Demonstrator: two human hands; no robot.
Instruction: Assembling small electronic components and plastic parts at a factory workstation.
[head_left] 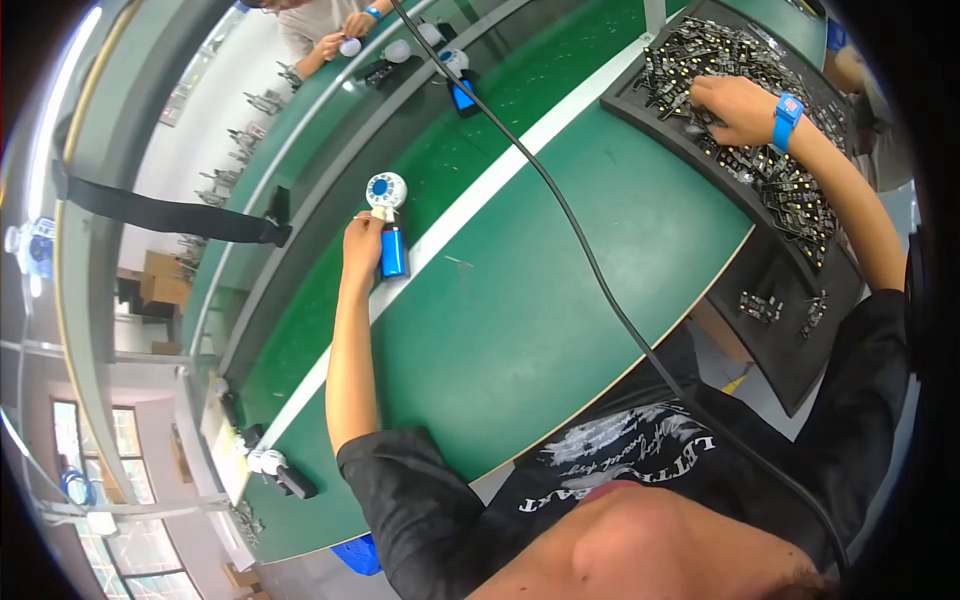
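At the green table's inner edge, my left hand [363, 245] is closed on the neck of a small device. This device has a white round head with a blue centre [386, 189] and a blue block-shaped body [394, 252] beside my fingers. On the far right, my right hand [738, 110] reaches into a dark tray [660, 133] heaped with small black electronic parts [790, 195]. Its fingers are bent down into the pile, and their tips are partly hidden. A blue band circles my right wrist.
A black cable [575, 225] hangs across the view over the green table [500, 330]. Beyond the white strip runs a green conveyor belt [330, 290] carrying another blue device [462, 95]. Across it, another person's hands [345, 35] hold a white piece. A lower dark tray [780, 345] holds loose parts.
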